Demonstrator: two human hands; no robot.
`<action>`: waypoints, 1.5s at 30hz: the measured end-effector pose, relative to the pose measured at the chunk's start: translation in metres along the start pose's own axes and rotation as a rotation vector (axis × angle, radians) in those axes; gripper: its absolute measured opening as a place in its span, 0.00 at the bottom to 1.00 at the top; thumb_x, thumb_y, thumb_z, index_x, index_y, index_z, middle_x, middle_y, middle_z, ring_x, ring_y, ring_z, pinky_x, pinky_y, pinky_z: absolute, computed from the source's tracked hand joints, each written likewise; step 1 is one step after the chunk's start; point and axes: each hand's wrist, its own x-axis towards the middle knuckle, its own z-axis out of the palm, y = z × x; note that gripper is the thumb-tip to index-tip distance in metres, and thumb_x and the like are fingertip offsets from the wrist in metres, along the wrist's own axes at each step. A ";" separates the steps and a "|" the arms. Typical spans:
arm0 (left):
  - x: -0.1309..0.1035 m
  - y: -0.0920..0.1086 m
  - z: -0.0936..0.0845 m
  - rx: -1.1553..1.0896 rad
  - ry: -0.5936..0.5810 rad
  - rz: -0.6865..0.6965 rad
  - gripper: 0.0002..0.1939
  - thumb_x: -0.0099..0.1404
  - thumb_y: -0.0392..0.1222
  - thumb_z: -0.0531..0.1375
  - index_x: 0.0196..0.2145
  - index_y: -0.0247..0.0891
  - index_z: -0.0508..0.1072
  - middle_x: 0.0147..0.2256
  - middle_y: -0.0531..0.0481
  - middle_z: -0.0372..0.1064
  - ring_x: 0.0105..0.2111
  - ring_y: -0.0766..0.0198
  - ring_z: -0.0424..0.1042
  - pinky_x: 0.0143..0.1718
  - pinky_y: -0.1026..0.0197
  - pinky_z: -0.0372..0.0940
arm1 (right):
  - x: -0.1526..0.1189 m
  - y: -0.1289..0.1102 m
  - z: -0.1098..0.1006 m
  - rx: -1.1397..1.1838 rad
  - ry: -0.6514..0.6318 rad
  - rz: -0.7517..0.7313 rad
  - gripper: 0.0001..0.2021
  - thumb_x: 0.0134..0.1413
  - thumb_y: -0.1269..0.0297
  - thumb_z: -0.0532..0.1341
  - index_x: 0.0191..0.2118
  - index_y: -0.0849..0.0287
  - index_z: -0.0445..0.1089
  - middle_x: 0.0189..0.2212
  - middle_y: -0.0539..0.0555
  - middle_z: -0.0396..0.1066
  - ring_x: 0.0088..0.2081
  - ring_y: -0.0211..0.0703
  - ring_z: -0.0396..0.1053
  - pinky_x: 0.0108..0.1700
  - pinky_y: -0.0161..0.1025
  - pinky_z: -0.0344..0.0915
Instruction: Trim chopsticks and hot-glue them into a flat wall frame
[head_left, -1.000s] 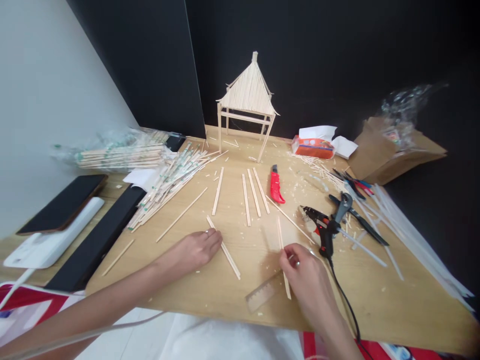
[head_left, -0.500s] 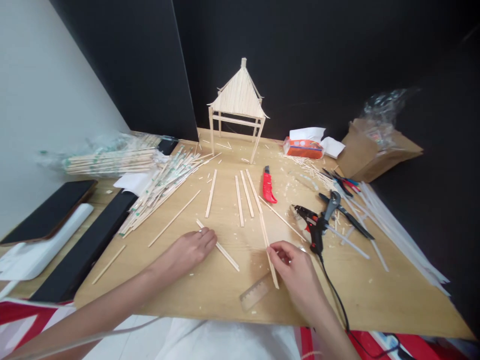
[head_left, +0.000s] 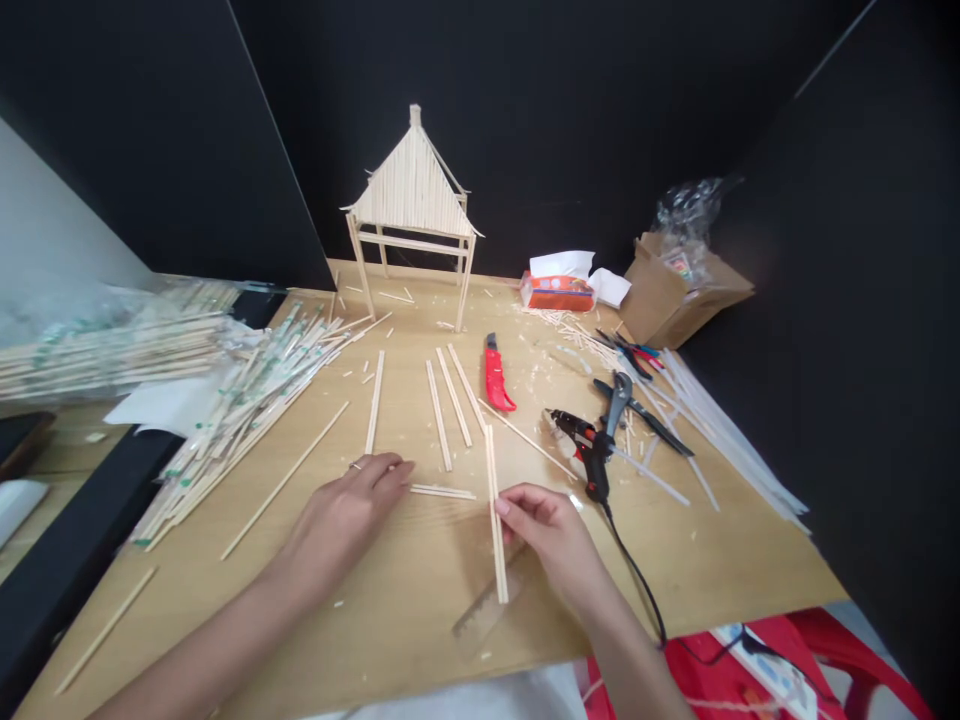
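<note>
With our right hand (head_left: 555,545) we pinched two slender wooden sticks (head_left: 492,480); our left hand (head_left: 349,515) curved near another straight pair (head_left: 450,491), its grip unclear to us.

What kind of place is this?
It looks like a craft table, maybe in a small workroom. You can tell from the little stick house, the glue gun and the thin wooden sticks in the right hand.
</note>
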 end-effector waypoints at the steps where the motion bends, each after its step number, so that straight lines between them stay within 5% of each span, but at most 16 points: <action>1: 0.003 0.006 -0.002 -0.121 0.074 -0.078 0.12 0.68 0.41 0.51 0.45 0.38 0.71 0.42 0.44 0.72 0.41 0.58 0.72 0.41 0.57 0.68 | 0.001 -0.001 0.003 -0.018 -0.005 -0.016 0.12 0.51 0.56 0.63 0.29 0.61 0.72 0.22 0.48 0.68 0.25 0.35 0.64 0.31 0.32 0.61; 7: 0.031 0.040 -0.004 -1.100 0.133 -0.571 0.15 0.59 0.47 0.62 0.43 0.38 0.70 0.40 0.46 0.74 0.40 0.61 0.74 0.41 0.60 0.69 | 0.005 -0.018 0.032 -0.386 0.010 -0.176 0.08 0.55 0.62 0.60 0.31 0.59 0.73 0.26 0.50 0.71 0.26 0.37 0.65 0.31 0.33 0.61; 11: 0.041 0.039 -0.003 -1.354 0.207 -0.745 0.15 0.53 0.46 0.66 0.35 0.34 0.72 0.30 0.48 0.74 0.31 0.63 0.74 0.33 0.62 0.70 | 0.014 -0.026 0.045 -0.537 -0.052 -0.286 0.07 0.55 0.66 0.59 0.31 0.58 0.74 0.28 0.51 0.72 0.28 0.36 0.65 0.31 0.32 0.60; 17: 0.038 0.032 -0.012 -1.407 0.240 -0.862 0.18 0.47 0.47 0.69 0.33 0.34 0.75 0.27 0.49 0.74 0.27 0.62 0.74 0.25 0.64 0.69 | 0.030 -0.019 0.049 -0.130 -0.263 -0.033 0.09 0.54 0.60 0.61 0.33 0.60 0.74 0.27 0.51 0.72 0.27 0.36 0.67 0.31 0.33 0.64; 27: 0.035 0.027 -0.007 -1.427 0.270 -0.914 0.15 0.46 0.44 0.70 0.30 0.36 0.72 0.29 0.53 0.72 0.25 0.67 0.73 0.21 0.69 0.67 | 0.040 -0.009 0.052 0.127 -0.384 0.058 0.07 0.48 0.62 0.67 0.32 0.60 0.74 0.25 0.47 0.70 0.25 0.32 0.66 0.31 0.32 0.63; 37: 0.039 -0.008 -0.004 -1.505 0.605 -1.046 0.13 0.48 0.44 0.69 0.30 0.37 0.73 0.29 0.53 0.70 0.30 0.68 0.72 0.23 0.72 0.66 | 0.041 -0.007 0.034 0.099 -0.400 0.077 0.13 0.55 0.56 0.61 0.35 0.61 0.77 0.26 0.53 0.75 0.25 0.35 0.68 0.30 0.33 0.61; 45: 0.040 -0.011 -0.005 -1.525 0.686 -1.051 0.15 0.46 0.43 0.70 0.29 0.35 0.73 0.28 0.54 0.69 0.29 0.70 0.71 0.23 0.72 0.67 | 0.038 -0.006 0.030 0.158 -0.428 0.071 0.10 0.53 0.60 0.64 0.34 0.61 0.77 0.27 0.54 0.75 0.25 0.35 0.69 0.30 0.34 0.63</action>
